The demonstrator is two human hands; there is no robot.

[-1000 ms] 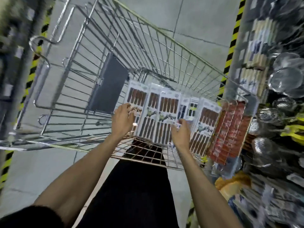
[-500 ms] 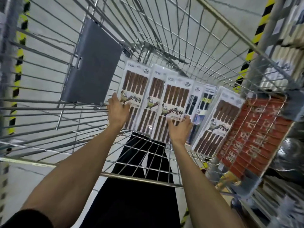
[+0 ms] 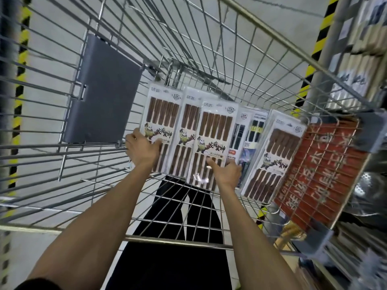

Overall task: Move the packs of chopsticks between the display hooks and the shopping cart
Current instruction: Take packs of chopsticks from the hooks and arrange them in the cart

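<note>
Head view: loosely fanned packs of chopsticks (image 3: 213, 130), pinched by left hand (image 3: 142, 151) and right hand (image 3: 226, 173), may be dropped between the fingers (image 3: 212, 163)

The packs of chopsticks sit side by side in the shopping cart (image 3: 180, 244), in a row running left to right. My left hand (image 3: 142, 152) holds the left edge of the leftmost pack (image 3: 162, 114). My right hand (image 3: 225, 174) grips the near end of the third pack (image 3: 215, 126), which overlaps the second pack (image 3: 189, 122) on its left. To the right, partly under the third pack, are two more packs (image 3: 249, 141), then the rightmost pack (image 3: 274, 160), tilted, nearest the cart's right wall. A flat panel (image 3: 102, 91) hangs on the left wall, left of the row. A sign (image 3: 320, 176) sits behind the wire of the right wall, with display shelves (image 3: 360, 42) beyond it at the far right.
</note>
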